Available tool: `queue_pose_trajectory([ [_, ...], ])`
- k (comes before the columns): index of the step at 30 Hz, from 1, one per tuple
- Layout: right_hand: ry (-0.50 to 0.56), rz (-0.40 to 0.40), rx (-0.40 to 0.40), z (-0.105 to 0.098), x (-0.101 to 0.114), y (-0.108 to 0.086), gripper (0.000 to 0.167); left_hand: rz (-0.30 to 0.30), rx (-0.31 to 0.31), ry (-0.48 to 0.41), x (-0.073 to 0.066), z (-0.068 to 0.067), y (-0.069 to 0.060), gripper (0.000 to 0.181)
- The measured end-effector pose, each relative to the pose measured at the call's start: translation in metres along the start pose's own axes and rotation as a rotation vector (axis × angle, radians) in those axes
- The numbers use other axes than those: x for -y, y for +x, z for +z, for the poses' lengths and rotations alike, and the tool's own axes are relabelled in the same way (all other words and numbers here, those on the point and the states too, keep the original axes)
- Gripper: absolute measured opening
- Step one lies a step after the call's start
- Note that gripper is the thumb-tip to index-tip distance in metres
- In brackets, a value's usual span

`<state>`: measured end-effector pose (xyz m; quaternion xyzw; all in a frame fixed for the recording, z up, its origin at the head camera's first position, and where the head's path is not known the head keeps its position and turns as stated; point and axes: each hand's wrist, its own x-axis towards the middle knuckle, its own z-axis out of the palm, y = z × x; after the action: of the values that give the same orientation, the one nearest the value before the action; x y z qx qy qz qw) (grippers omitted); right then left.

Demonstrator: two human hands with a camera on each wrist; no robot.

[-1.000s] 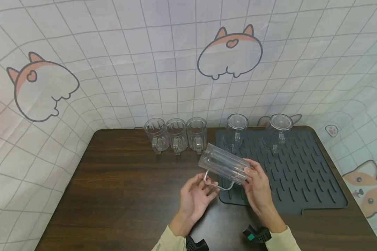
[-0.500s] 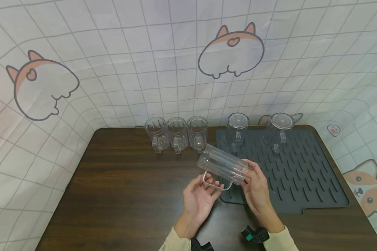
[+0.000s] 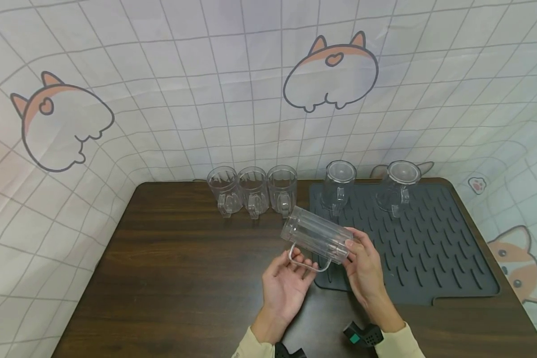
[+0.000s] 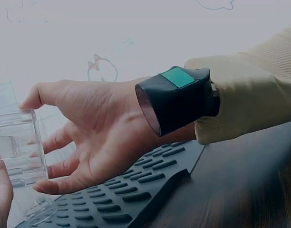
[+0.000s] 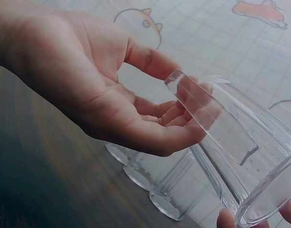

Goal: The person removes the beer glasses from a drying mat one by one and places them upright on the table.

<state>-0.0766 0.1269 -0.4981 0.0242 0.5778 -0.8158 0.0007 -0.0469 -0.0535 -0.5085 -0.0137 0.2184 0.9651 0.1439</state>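
Observation:
A clear mug (image 3: 315, 232) lies tilted in the air between my hands, above the near left corner of the dark drying mat (image 3: 429, 258). My right hand (image 3: 364, 271) grips its lower right end, thumb on top; in the left wrist view the right hand (image 4: 102, 114) spans that end with thumb and fingers. With thumb and fingertips, my left hand (image 3: 284, 288) holds the handle (image 3: 324, 270), which faces down and toward me. The right wrist view shows the left hand (image 5: 98, 85) with its fingertips behind the clear handle.
Three clear mugs (image 3: 252, 191) stand upright in a row at the back of the brown wooden table (image 3: 170, 278). Two more, a near mug (image 3: 338, 186) and a far mug (image 3: 398, 186), stand upside down on the mat's back part. A patterned cloth (image 3: 183, 99) hangs behind.
My left hand has moved slightly right, its fingers closer along the handle. The mug has shifted a little left with my right hand, then stayed nearly still.

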Motion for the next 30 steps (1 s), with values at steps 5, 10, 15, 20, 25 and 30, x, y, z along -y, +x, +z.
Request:
queue_pose_trajectory([
  [5, -0.001, 0.004, -0.002, -0.0004, 0.0003, 0.0003, 0.029, 0.008, -0.008, 0.007, 0.0009, 0.0018, 0.0004, 0.037],
  [10, -0.008, 0.013, -0.005, 0.0, 0.0, 0.0, 0.03, 0.013, -0.041, -0.004, 0.0017, 0.0033, 0.0005, 0.04],
  [15, -0.027, 0.02, -0.006, 0.0002, -0.0001, -0.0004, 0.031, 0.015, -0.077, -0.024, 0.0026, 0.004, 0.001, 0.039],
  [20, -0.044, 0.022, -0.006, -0.0001, -0.0004, -0.0006, 0.032, 0.004, -0.056, -0.035, 0.0018, 0.0032, -0.0001, 0.04],
  [25, -0.024, 0.023, 0.019, -0.0016, -0.0018, 0.0002, 0.032, -0.003, -0.001, -0.04, 0.0002, 0.0027, -0.0013, 0.042],
  [30, -0.012, 0.026, 0.042, -0.0026, -0.0011, 0.0005, 0.03, -0.021, 0.034, -0.065, -0.002, 0.0038, -0.0027, 0.037],
])
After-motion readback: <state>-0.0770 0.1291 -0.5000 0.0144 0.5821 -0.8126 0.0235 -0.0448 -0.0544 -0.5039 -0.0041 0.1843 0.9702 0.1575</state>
